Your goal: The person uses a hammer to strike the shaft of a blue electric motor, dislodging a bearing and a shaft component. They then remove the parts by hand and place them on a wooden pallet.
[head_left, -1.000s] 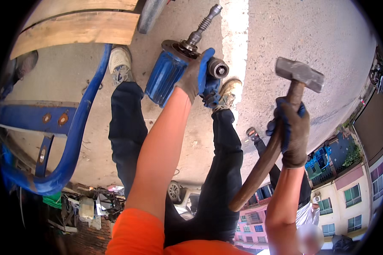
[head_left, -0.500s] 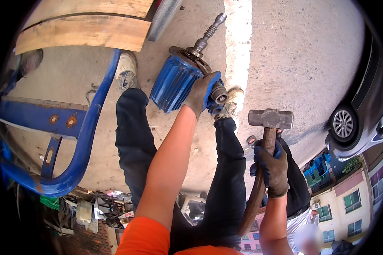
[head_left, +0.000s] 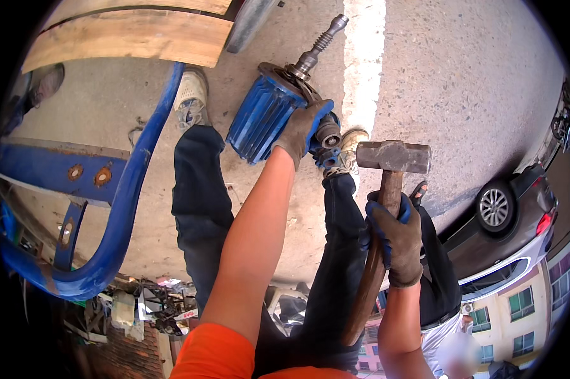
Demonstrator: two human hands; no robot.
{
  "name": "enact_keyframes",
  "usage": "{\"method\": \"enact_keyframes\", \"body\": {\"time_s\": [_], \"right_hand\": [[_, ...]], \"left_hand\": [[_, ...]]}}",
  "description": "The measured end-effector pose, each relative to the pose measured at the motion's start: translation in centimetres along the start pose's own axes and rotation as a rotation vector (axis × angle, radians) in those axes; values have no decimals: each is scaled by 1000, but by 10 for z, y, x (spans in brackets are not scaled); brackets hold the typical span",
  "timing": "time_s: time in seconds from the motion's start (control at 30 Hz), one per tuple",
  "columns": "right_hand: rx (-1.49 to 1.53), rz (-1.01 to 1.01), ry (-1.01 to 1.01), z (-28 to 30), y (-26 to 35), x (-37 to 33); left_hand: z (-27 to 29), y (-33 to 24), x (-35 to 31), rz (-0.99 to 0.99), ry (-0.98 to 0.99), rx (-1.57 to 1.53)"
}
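Fingers on the right hand (head_left: pixel 400 243) wrap around a hammer (head_left: pixel 394 156); those on the left hand (head_left: pixel 299 129) hug a dark metal piece (head_left: pixel 328 134) by a blue motor (head_left: pixel 266 117).

At the centre, the gloved left hand (head_left: pixel 301 132) curls round a dark, round metal fitting (head_left: pixel 328 134), beside a ribbed blue motor (head_left: pixel 260 120) whose metal shaft (head_left: pixel 321 44) points to the upper right. Right of centre, the gloved right hand (head_left: pixel 399 243) grips a hammer (head_left: pixel 394 156) by its wooden handle (head_left: pixel 366 294), the head uppermost. Between the dark-trousered legs (head_left: pixel 203 189) and pale shoes (head_left: pixel 192 98) lies bare ground (head_left: pixel 269 218); a white stripe (head_left: pixel 364 63) crosses the top. Wooden planks (head_left: pixel 127 38) fill the upper left, above a bent blue metal frame (head_left: pixel 124 208). Mixed scrap (head_left: pixel 139 303) lies lower left. At lower right are a dark car (head_left: pixel 519 208), another person (head_left: pixel 438 278) and a windowed building (head_left: pixel 509 316).
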State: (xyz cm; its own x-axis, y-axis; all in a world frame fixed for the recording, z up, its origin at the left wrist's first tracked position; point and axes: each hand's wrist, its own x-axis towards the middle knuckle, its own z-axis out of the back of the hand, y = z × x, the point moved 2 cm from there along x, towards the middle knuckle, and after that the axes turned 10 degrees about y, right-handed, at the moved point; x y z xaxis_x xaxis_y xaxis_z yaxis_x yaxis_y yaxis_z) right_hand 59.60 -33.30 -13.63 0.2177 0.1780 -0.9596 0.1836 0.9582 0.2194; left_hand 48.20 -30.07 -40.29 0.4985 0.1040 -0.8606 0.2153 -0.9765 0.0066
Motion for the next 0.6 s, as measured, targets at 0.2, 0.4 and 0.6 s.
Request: {"method": "enact_keyframes", "body": {"time_s": [0.2,0.4,0.6], "right_hand": [[-72,66,15,0,0,21],[-377,140,45,-24,12,53],[-270,21,118,1,34,51]], "left_hand": [[6,3,4,12,20,-233],[-1,5,4,-45,80,-423],[-9,8,6,-41,97,-418]]}}
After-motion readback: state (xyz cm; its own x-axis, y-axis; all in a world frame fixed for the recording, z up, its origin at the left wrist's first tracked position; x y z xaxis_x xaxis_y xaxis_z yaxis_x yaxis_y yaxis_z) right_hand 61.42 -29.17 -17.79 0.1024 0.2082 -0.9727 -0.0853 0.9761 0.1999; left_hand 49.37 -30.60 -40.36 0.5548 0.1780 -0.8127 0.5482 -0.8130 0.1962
